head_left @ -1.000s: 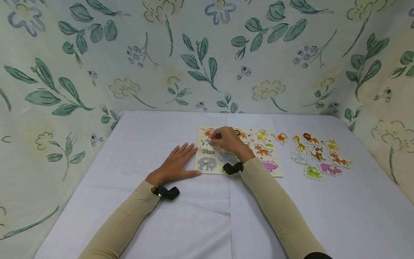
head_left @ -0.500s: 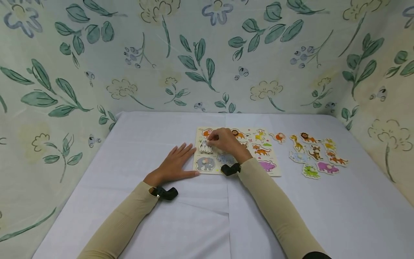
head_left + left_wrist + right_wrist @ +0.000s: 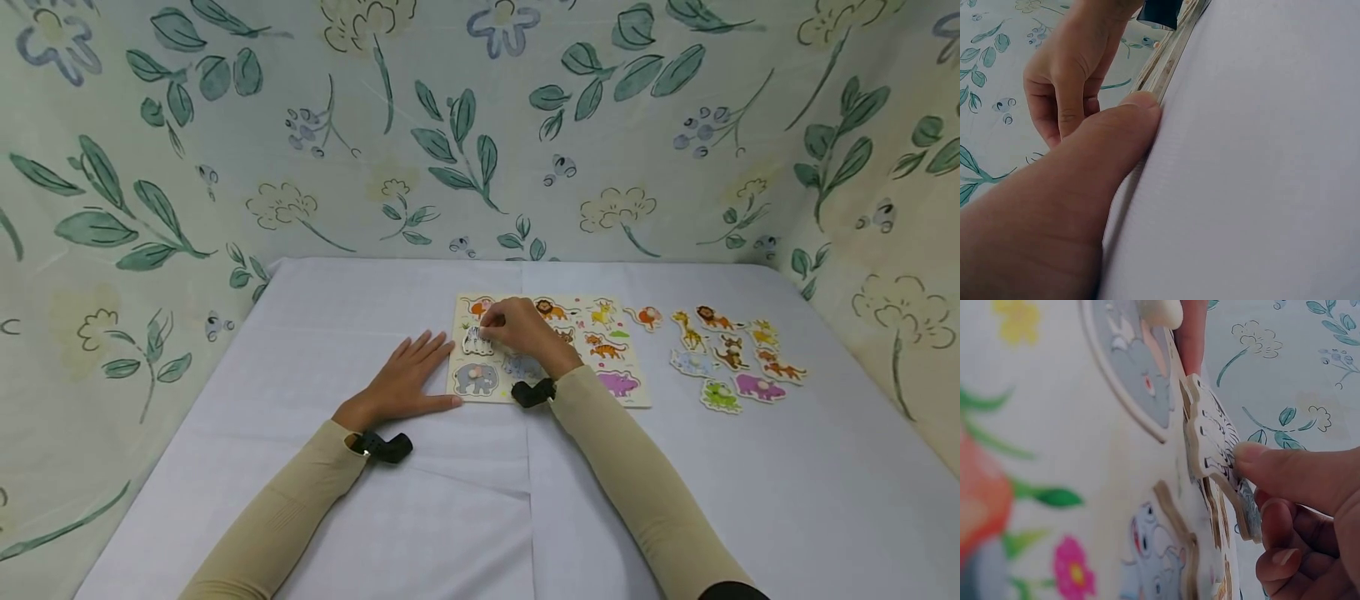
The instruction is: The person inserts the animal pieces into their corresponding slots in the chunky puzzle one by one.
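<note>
We're pinching the zebra piece (image 3: 474, 342) in our right hand (image 3: 527, 327), puzzle board (image 3: 633, 358) beneath those fingers; left of them, our left hand (image 3: 408, 379) splays wide!

I see a black-and-white striped wooden zebra piece (image 3: 1215, 431), a grey wooden elephant piece (image 3: 486, 384), beige fabric sleeves (image 3: 630, 475), a pale wall cloth (image 3: 517, 125) patterned with green leaves (image 3: 470, 114)

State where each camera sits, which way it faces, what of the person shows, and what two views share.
Head: worn on the head, facing forward and down at the puzzle board; left hand, right hand and sleeves show.
Left wrist: worn there, looking past the left thumb along the board's edge; right hand shows too.
Right wrist: worn there, looking across the board; the right hand shows.
Head and right wrist share the zebra piece.
</note>
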`<state>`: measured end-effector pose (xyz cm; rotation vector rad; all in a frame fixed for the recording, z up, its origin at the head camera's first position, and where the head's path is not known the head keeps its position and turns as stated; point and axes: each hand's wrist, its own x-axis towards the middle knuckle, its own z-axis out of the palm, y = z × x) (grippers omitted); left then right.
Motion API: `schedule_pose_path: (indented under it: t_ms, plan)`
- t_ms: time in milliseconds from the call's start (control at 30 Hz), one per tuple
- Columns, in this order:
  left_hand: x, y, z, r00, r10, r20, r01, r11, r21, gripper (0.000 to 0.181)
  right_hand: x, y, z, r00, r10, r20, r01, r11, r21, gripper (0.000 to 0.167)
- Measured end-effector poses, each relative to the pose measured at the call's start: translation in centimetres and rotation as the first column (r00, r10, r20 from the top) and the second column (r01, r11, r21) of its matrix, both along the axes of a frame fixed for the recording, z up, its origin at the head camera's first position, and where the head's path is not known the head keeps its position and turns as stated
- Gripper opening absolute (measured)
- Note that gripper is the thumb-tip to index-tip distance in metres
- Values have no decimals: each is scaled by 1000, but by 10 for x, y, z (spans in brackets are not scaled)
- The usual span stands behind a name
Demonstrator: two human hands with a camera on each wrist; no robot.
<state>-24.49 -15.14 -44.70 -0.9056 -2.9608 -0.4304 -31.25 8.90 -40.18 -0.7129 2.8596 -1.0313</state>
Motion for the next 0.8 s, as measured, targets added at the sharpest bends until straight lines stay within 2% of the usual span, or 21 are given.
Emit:
schedule_pose_path:
  t_ms: [333,800]
  plan:
    - [0,0,-3,1000,-3,-2,3,1000,8,99,0,1,-3,1000,7,-10,-7,1000,13,8]
    - [0,0,0,1000,2,-2,-2,1000,5,99,-1,1,-4,1000,-1,1,1,1000,12,7]
